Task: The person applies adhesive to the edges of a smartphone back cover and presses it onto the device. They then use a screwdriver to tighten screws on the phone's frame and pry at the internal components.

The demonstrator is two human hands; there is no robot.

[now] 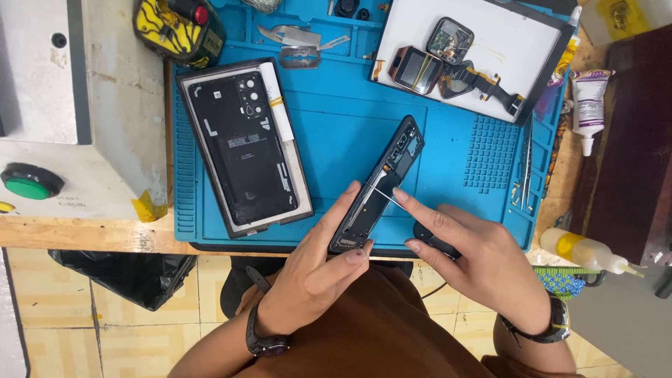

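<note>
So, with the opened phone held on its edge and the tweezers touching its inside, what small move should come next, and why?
Probably a slow, gentle lift with the tweezers. The right hand has their tips inside the opened phone, which the left hand holds tilted on its edge above the blue mat. What the tips grip is too small to tell, so a careful pull seems safest.

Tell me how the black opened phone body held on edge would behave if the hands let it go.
The black opened phone body stands on its narrow edge, so it would probably tip flat onto the blue mat. It looks rigid, not floppy. Its exposed inner parts seem fragile.
</note>
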